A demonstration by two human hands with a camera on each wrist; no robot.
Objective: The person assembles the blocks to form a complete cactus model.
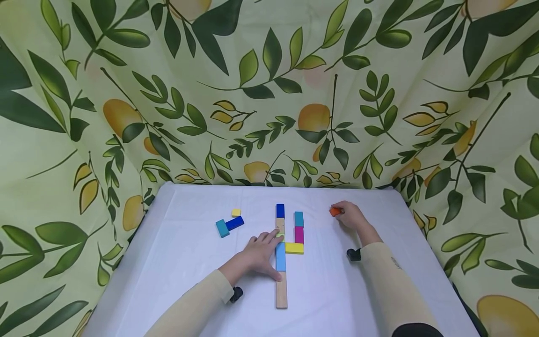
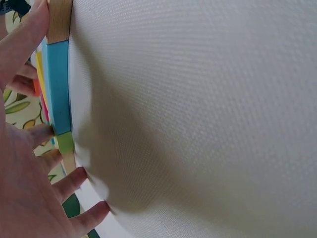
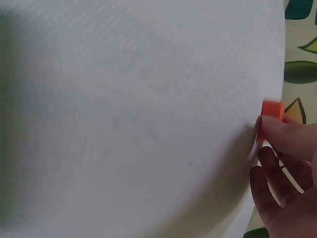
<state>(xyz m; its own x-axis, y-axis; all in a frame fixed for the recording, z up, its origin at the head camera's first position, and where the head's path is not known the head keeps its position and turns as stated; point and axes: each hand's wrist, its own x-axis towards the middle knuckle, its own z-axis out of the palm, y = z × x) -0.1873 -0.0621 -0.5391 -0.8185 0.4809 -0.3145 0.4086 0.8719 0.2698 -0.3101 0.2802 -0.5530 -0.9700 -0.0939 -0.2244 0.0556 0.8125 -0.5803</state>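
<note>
On the table a straight column of blocks runs away from me: a plain wooden block (image 1: 281,295), a light blue block (image 1: 280,260), a green block mostly under fingers, another wooden block (image 1: 280,224) and a dark blue block (image 1: 280,210). My left hand (image 1: 262,255) rests along its left side, fingers spread, the thumb at the near wooden block. Joined at the right are a yellow block (image 1: 294,248), a magenta block (image 1: 299,235) and a teal block (image 1: 299,219). At the far right, my right hand (image 1: 353,217) pinches an orange-red block (image 3: 271,110) between thumb and fingers.
Left of the column lie a small yellow block (image 1: 236,212), a dark blue block (image 1: 235,223) and a teal block (image 1: 222,228), close together. A white cloth covers the table (image 1: 189,290). Behind it hangs a leaf-patterned curtain (image 1: 269,107).
</note>
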